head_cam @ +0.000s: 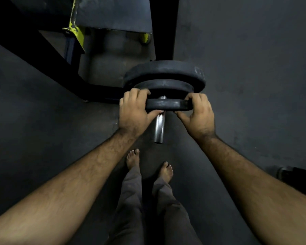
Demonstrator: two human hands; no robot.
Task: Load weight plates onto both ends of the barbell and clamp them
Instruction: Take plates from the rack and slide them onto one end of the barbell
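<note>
Black small plate (169, 104) gripped by left hand (133, 112), right hand (198, 114), on steel sleeve (159, 129) pointing toward viewer

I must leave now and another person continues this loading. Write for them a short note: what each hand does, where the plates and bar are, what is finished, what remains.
Left hand: grips the left edge of the small plate.
Right hand: grips its right edge.
The small plate is on the barbell sleeve, with a gap to the inner plates.
Done: large plate and medium plate already sit further in on this end.
Left: push the small plate flush against them, then clamp. No clamp is visible. The bar's other end is out of view, so check it.
</note>
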